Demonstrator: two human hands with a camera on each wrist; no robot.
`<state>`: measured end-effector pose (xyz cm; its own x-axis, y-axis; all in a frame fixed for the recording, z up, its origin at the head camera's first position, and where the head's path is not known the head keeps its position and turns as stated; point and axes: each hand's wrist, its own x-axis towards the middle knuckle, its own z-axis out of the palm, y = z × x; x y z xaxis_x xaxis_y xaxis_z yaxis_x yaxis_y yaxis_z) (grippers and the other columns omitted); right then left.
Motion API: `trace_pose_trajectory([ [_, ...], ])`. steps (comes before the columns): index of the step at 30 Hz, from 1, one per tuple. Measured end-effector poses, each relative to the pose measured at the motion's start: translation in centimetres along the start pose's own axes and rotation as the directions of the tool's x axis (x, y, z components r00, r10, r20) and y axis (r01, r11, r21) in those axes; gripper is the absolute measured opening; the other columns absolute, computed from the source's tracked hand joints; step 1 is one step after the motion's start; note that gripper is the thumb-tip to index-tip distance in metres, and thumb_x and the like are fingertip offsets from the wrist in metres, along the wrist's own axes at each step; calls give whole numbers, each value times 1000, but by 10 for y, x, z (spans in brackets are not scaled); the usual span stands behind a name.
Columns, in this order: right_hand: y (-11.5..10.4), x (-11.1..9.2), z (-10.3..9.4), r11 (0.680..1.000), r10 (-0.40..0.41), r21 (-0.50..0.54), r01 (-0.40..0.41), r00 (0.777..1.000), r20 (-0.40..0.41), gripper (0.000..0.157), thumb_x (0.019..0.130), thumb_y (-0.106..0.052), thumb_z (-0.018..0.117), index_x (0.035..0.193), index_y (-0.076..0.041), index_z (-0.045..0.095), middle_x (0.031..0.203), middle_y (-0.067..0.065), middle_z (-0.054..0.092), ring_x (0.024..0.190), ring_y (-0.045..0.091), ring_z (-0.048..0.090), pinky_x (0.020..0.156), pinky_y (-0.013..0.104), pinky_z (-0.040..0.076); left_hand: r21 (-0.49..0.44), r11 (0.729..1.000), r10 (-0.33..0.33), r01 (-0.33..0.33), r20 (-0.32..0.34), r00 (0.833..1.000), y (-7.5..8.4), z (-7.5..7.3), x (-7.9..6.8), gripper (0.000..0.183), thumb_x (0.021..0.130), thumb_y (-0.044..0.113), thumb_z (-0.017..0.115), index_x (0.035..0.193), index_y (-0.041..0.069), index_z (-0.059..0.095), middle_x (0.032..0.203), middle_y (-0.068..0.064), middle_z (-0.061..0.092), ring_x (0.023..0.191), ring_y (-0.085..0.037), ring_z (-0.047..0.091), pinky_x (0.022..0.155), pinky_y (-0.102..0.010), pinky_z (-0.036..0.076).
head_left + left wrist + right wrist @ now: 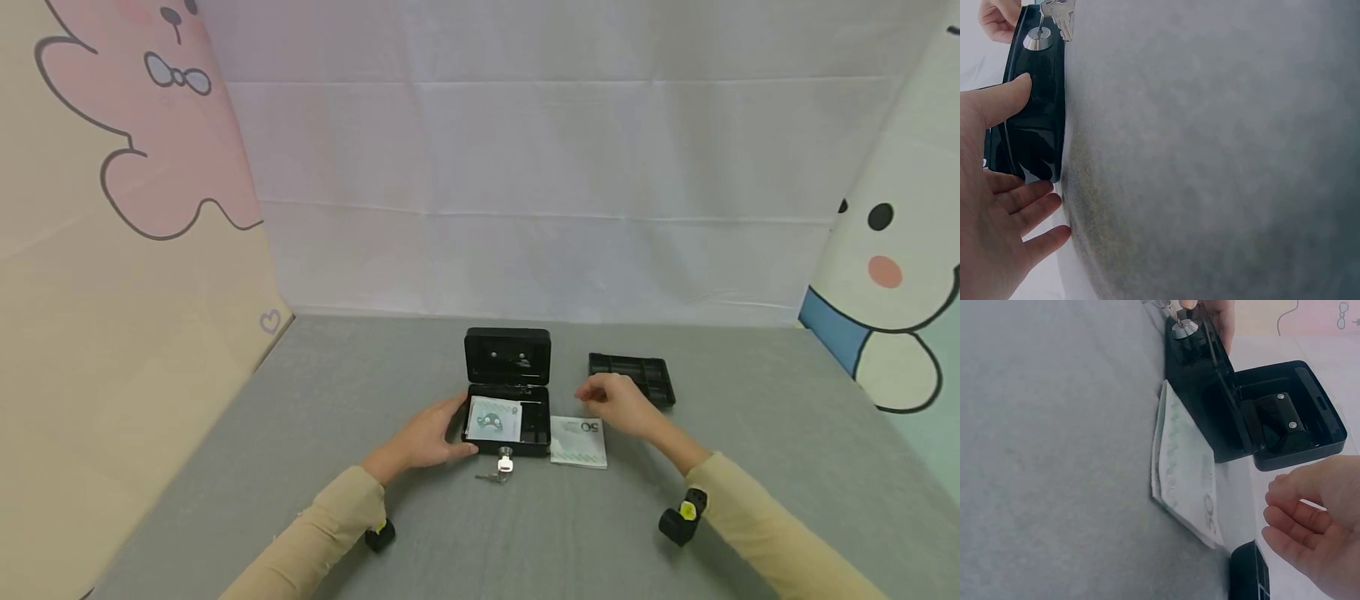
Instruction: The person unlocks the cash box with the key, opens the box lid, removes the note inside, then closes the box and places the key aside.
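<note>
A black cash box [536,427] stands with its lid [507,357] raised. Inside, on its left side, lies a stack of banknotes [495,419]. My left hand [422,435] holds the box's front left corner, thumb [1013,103] against the front face and fingers along the side. Keys [505,463] hang from the lock [1038,39] on the front. Beside the box, a folded stack of notes marked 50 [577,442] lies on the table. Above and just behind that stack hovers my right hand [617,403], fingers loosely bent, with nothing visible between them.
A black compartment tray [657,382] lies behind my right hand, partly hidden by it. The grey tabletop [337,367] runs back to a white cloth wall [525,167]. Printed cartoon panels rise at the left and right sides.
</note>
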<state>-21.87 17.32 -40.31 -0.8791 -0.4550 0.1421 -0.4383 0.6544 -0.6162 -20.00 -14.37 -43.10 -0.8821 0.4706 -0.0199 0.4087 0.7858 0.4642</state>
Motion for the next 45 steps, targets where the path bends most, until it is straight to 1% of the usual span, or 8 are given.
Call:
trace_pose_trajectory([
  [6,-8,8,-1,999,-34,26,33,999,36,15,82,2,60,96,6,65,88,12,65,75,16,58,63,26,50,0,1000,-5,5,1,1000,0,0,1,86,77,40,68,141,-1,27,140,-16,37,128,-30,36,103,-43,32],
  [11,-21,15,4,995,-79,66,75,995,61,21,83,-7,63,99,5,64,91,11,65,78,16,58,67,27,50,9,1000,0,0,1,1000,0,0,1,85,77,39,68,141,-1,28,140,-16,37,128,-30,36,104,-42,31],
  [16,-34,23,10,990,-107,104,98,990,92,28,83,-16,65,103,4,63,97,13,64,83,18,58,70,26,51,12,1000,-2,2,4,1000,1,-1,1,85,78,39,68,140,-2,28,139,-17,38,127,-31,36,104,-43,32],
  [20,-43,31,20,987,-125,113,113,987,101,30,83,-18,66,103,3,64,97,12,64,85,20,59,72,26,51,19,1000,0,0,4,1000,1,-1,1,85,77,40,68,140,-2,29,139,-17,39,127,-31,37,103,-43,32],
  [27,-54,43,39,989,-135,73,127,984,113,32,81,-23,68,103,0,65,93,8,65,84,19,61,71,25,51,11,1000,-2,2,10,1000,0,-2,1,85,78,41,68,140,-1,29,139,-16,39,127,-30,38,102,-43,33],
  [35,-56,48,56,990,-140,48,134,981,136,34,80,-22,68,104,0,64,100,9,65,89,20,61,74,30,52,7,1000,9,-9,14,1000,0,-2,0,85,78,41,67,141,-1,28,139,-16,38,127,-31,37,102,-44,34],
  [40,-56,49,64,993,-120,9,119,985,124,35,79,-21,69,106,1,64,102,10,64,91,21,60,76,33,51,-3,1000,19,-19,13,1000,1,-2,-1,85,79,41,67,140,-2,28,139,-17,38,127,-31,37,102,-44,34],
  [45,-56,51,68,994,-107,-16,110,988,112,35,78,-19,70,105,2,64,102,11,64,92,22,60,77,36,51,-9,1000,23,-23,9,1000,0,-2,-1,85,78,41,67,140,-3,28,139,-17,38,127,-31,37,102,-43,34],
])
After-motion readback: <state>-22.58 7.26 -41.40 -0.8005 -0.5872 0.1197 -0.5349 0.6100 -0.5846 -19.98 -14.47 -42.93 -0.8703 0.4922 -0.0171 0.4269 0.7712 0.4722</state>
